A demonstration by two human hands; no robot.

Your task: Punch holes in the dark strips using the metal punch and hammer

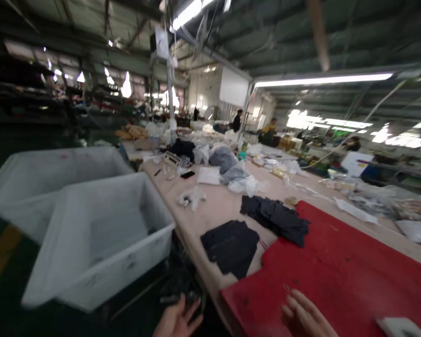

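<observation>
At the bottom edge, my left hand [178, 318] is held beside the table's near edge with its fingers apart and nothing in them. My right hand [303, 314] is over the red sheet [337, 262]; its fingers are blurred and lie close together, and whether they hold anything is unclear. Flat dark fabric pieces [231, 245] lie on the table [192, 229], left of the red sheet. A second dark fabric pile [275, 217] lies further back and overlaps the sheet's edge.
Two white bins [101, 234] stand left of the table. Plastic bags [243, 180], a black phone [187, 174] and grey bundles [223, 159] lie further back. A white object [400, 326] sits at the lower right. A person [237, 120] stands far off.
</observation>
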